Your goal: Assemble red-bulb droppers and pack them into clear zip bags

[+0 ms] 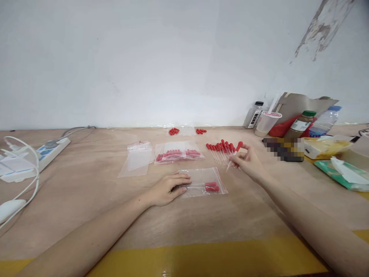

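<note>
My right hand pinches a dropper with a red rubber bulb and a clear thin tube slanting down to the left. Just beside it lies a row of several more red-bulbed droppers. My left hand rests with fingers stretched out on the left end of a clear zip bag. Inside this bag lie two droppers, bulbs toward the zip side at the right. Behind it are filled zip bags holding several droppers, and to their left some flat bags without droppers.
Loose red bulbs lie near the wall. A white power strip with cables sits at the left. On the right stand a paper cup, bottles, a grey bag and a green tissue pack.
</note>
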Tool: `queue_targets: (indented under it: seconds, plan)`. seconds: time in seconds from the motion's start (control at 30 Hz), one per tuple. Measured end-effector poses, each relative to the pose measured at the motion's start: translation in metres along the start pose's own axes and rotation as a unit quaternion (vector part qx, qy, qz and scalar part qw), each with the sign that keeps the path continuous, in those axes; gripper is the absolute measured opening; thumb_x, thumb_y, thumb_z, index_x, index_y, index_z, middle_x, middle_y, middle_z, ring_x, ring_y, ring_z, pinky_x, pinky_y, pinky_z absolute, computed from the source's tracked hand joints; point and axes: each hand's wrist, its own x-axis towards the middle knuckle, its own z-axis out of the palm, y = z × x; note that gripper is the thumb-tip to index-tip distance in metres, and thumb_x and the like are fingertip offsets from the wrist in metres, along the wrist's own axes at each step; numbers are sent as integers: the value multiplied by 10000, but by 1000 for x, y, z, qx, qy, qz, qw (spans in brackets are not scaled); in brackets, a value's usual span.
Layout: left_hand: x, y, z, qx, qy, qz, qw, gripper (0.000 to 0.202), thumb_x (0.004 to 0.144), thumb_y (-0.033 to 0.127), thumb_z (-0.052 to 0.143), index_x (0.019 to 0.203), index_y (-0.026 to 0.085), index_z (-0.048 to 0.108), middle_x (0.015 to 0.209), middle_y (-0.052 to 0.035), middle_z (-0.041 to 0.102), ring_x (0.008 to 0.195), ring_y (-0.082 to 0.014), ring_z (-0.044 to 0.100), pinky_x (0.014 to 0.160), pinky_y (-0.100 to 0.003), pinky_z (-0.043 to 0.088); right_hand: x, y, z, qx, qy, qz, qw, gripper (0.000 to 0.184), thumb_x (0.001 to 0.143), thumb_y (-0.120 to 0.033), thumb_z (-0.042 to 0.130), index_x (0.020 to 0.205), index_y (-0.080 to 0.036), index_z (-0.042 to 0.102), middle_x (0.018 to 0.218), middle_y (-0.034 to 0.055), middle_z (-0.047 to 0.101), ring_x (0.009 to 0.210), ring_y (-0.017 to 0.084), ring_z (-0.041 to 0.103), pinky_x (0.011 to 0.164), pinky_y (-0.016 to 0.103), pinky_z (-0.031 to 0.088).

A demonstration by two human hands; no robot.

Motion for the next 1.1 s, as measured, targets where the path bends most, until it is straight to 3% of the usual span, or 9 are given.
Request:
queue_targets:
  seconds: [0.1,0.23,0.33,0.5,0.67,0.77,0.9,1.1]
  plan:
    - [0,-2,1,4,1,6,1000,343,880,300,427,1214,248,488,1252,-42,511,1167,-180,452,1024,-392,309,-13,15,-1,53,14,18,998,848,581,-317,698,1244,-188,186,554,-78,561,478,123,547,468,239,456]
    - [0,-3,1,14,-1,4,1000,359,881,305,424,1233,248,457,1247,-36,515,1161,-183,454,1019,-397,312,-24,26,9,92,-1,41,995,866,578,-323,711,1243,-214,167,539,-90,550,488,124,567,500,248,493]
    - [0,-1,0,23,-4,-11,1000,380,880,318,423,1252,241,432,1255,-42,507,1179,-199,434,997,-398,337,-32,27,21,151,-14,63,986,724,577,-343,719,1120,-245,249,590,-79,573,526,121,593,564,266,513]
    - [-2,-1,0,30,-5,-28,999,411,878,331,427,1280,256,391,1277,-36,484,1197,-203,414,996,-395,336,-37,27,24,215,-112,108,964,420,624,-407,684,874,-230,396,670,-45,597,634,132,624,675,314,506]
    - [-2,-1,0,28,-10,-33,999,415,878,321,427,1286,254,384,1291,-34,469,1203,-198,406,1002,-381,332,-30,24,4,63,-196,29,978,296,659,-391,667,844,-178,577,834,14,633,737,123,590,729,290,460]
    - [-1,1,-1,28,-10,-34,999,408,879,318,424,1281,251,390,1285,-33,476,1192,-193,418,1001,-378,334,-29,23,1,-50,-234,-3,971,307,650,-390,669,853,-164,625,797,20,634,701,122,557,654,260,437]
    - [-1,2,-1,27,-9,-31,999,406,878,316,427,1277,248,393,1269,-32,491,1168,-189,442,1004,-380,329,-28,27,4,-157,-211,-54,963,288,651,-363,658,841,-148,634,597,-25,522,507,78,403,480,221,336]
    - [-2,0,-1,31,-9,-34,999,406,883,331,417,1279,253,387,1277,-37,483,1189,-199,422,998,-393,334,-17,29,-11,-200,-225,-79,950,231,685,-357,611,813,-172,663,559,-38,450,494,74,340,465,216,279]
